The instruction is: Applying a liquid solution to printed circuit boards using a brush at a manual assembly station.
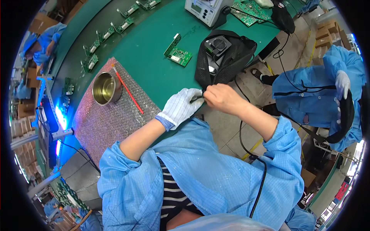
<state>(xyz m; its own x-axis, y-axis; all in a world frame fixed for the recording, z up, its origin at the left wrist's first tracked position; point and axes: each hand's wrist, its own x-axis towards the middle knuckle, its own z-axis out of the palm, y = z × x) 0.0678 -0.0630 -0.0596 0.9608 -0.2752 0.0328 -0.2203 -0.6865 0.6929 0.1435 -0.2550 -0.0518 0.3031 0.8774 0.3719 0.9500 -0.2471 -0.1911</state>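
– Workshop, tiled floor (pixel 225 133), cartons (pixel 325 36) at 2 o'clock. Green bench (pixel 154 42) takes the upper part. Clock centre is where the hands meet.

– OK. Main item?

– Black mesh bag (pixel 246 48), 1 o'clock, at the bench edge, near end right at the hands. Black round grille (pixel 219 44) shows in it, silvery part (pixel 212 69) just below that.

– Hands?

– Left hand (pixel 180 106): white glove, fingers closed, dark strip (pixel 196 99) between thumb and fingers. Can't tell if the strip belongs to the bag. Right hand (pixel 222 99): bare, fingers curled in a pinch at the bag's near end. What's in the pinch is hidden. Fingertips just beside the left ones.

– Rest of the bench?

– Circuit board (pixel 180 56) at 11, with a smaller one upright along its left edge. White device (pixel 205 9) at 12. Flat green boards (pixel 248 14) at 1, beyond the bag. Row of small boards (pixel 104 34) at 10.

– Left side?

– Bubble wrap (pixel 100 131) from 8 to 9. On it, metal cup (pixel 106 89) at 9, red brush (pixel 129 93) between cup and left hand.

– Anyone else?

– Co-worker (pixel 295 107) in blue at 3, gloved hand (pixel 342 82) raised.
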